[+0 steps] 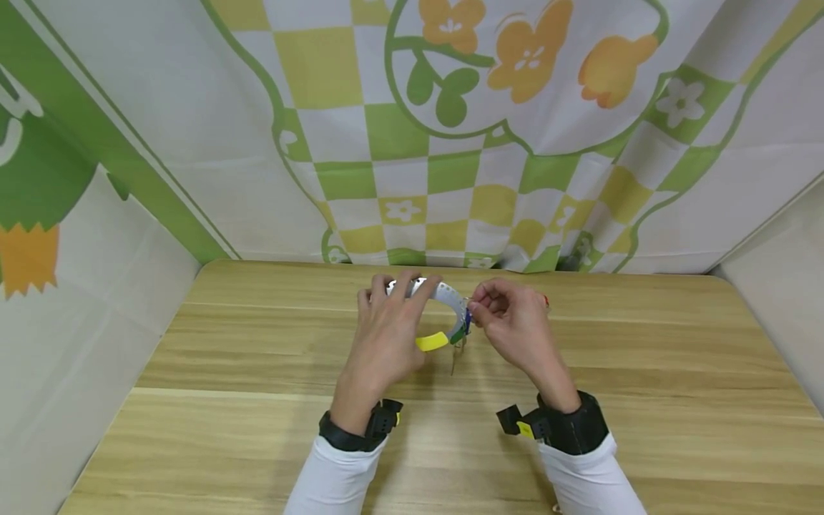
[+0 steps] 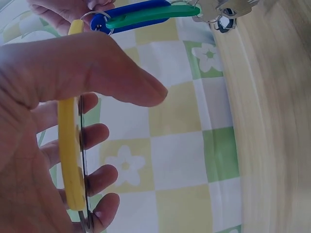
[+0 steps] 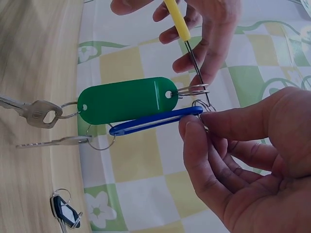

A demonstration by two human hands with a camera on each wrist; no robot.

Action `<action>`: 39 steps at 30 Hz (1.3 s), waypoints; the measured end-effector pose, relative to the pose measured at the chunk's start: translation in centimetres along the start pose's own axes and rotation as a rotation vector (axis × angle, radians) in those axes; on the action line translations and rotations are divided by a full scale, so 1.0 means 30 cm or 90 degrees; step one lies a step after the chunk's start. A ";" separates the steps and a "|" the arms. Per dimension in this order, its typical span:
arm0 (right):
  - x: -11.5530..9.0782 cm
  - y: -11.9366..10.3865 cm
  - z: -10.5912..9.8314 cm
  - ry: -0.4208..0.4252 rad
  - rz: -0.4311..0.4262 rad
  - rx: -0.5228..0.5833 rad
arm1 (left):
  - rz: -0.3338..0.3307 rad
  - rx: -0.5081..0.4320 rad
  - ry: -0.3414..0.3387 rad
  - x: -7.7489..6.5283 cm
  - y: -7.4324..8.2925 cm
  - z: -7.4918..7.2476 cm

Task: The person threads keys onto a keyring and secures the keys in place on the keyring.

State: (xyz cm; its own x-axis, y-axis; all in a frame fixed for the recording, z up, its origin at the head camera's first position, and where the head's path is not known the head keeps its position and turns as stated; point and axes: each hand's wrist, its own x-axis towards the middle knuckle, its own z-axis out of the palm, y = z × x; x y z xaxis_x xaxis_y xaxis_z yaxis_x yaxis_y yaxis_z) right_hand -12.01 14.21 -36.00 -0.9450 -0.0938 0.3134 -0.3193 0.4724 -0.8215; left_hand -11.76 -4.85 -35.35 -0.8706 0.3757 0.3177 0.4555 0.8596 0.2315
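My left hand [image 1: 389, 325] grips a large key hoop [image 1: 453, 299], its fingers over the grey band and its thumb across the yellow handle [image 2: 71, 160]. At the hoop's right side my right hand [image 1: 515, 325] pinches the small split ring at the end of a blue key tag [image 3: 155, 120], right at the thin wire. Beside it a green key tag [image 3: 126, 100] hangs from the wire by its own rings. One key [image 3: 43, 114] dangles from the green tag, and another key [image 3: 63, 141] from the blue one.
A black-and-white key tag [image 3: 66, 212] with a ring lies on the wooden table [image 1: 244, 429]. Something small and red [image 1: 546, 301] shows behind the right hand. The patterned curtain [image 1: 450, 172] hangs along the table's back edge.
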 end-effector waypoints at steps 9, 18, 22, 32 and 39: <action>-0.001 -0.001 0.001 -0.009 -0.003 0.001 | 0.007 -0.011 -0.005 0.001 0.001 0.000; 0.002 0.015 0.012 0.052 -0.032 -0.050 | -0.015 -0.032 0.001 0.000 0.004 -0.005; 0.005 0.018 0.016 0.064 -0.027 -0.051 | -0.026 -0.042 0.003 -0.001 0.003 -0.004; 0.011 0.033 0.013 0.110 -0.219 -0.152 | -0.016 -0.056 0.008 0.000 0.004 0.000; 0.011 0.044 0.020 0.125 -0.261 -0.182 | -0.026 -0.061 0.014 0.002 0.004 0.002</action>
State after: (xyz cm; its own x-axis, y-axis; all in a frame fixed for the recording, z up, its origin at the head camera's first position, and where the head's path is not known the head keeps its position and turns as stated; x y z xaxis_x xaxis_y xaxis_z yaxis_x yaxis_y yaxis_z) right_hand -12.78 14.29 -37.26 -0.7070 -0.1679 0.6870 -0.6014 0.6539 -0.4591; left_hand -11.76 -4.70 -35.37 -0.8851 0.3325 0.3255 0.4361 0.8368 0.3310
